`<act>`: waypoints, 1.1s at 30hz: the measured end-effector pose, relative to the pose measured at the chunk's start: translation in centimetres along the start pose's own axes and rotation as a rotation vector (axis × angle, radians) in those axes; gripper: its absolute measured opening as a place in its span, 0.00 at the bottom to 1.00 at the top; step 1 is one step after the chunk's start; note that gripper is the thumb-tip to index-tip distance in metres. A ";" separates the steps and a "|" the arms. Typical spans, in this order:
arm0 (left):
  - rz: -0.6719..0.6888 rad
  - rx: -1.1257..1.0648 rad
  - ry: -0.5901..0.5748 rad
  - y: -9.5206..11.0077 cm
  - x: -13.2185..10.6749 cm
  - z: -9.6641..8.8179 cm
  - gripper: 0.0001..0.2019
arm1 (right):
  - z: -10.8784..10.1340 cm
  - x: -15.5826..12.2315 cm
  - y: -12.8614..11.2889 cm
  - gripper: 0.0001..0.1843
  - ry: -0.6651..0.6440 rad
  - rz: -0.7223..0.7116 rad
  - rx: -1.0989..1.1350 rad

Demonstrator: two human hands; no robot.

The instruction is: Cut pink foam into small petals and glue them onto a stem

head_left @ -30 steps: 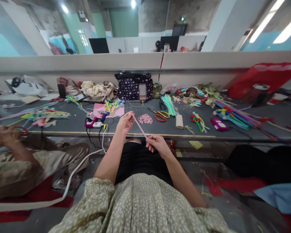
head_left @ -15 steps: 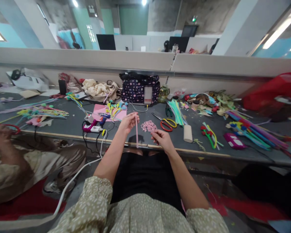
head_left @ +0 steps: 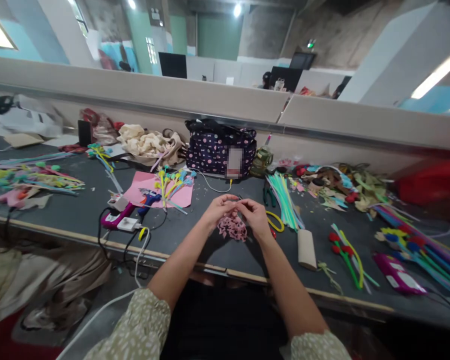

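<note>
My left hand [head_left: 222,210] and my right hand [head_left: 254,216] meet fingertip to fingertip above the desk, both pinched closed. The narrow pink strip seen earlier in my left fingers is mostly hidden between the hands. What my right fingertips pinch is too small to tell. Just beneath lies a loose pile of small pink pieces [head_left: 232,228]. Beside my right hand the scissors [head_left: 276,221] show a yellow handle loop and a bit of red; my hand covers the rest. Behind them are dark green-handled pliers [head_left: 269,193].
Green pipe cleaners [head_left: 284,200] and a pale cylinder [head_left: 306,249] lie to the right. Leftward are a glue gun [head_left: 150,199], a purple power strip [head_left: 120,218] with cables, and a pink sheet [head_left: 135,186] under pipe-cleaner flowers. A dotted bag [head_left: 213,150] stands behind.
My hands have come together over the pink pieces; they were apart, with the strip hanging from my left. The view has shifted, and the neighbour's hand has left it.
</note>
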State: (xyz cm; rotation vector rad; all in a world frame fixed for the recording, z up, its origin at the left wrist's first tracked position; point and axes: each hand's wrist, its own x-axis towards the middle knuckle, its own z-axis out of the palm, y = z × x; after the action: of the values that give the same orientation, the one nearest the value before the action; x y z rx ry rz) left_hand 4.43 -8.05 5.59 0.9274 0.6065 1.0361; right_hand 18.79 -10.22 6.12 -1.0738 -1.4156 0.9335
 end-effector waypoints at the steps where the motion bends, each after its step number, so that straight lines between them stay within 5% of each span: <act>1: -0.017 0.025 -0.014 -0.1 0.7 0.1 0.21 | -0.5 0.5 0.4 0.16 0.007 0.019 -0.005; 9: -0.226 0.305 -0.204 0.9 3.7 -0.8 0.20 | -1.9 3.2 3.6 0.14 0.034 0.083 -0.025; 15: -0.107 0.356 -0.157 0.2 3.8 -2.1 0.18 | -1.2 2.8 4.6 0.14 0.010 0.178 0.153; 22: -0.158 0.300 -0.068 0.0 3.4 -2.9 0.19 | -1.2 2.5 5.3 0.15 0.013 0.299 0.302; 33: -0.218 0.352 -0.119 -0.7 3.6 -3.1 0.18 | -0.8 2.0 5.7 0.10 -0.014 0.301 0.300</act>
State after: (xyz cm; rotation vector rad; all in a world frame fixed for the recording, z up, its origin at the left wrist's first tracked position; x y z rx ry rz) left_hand 3.71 -3.77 3.44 1.1920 0.7863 0.6848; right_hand 20.21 -6.73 1.32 -1.0672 -1.0970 1.3259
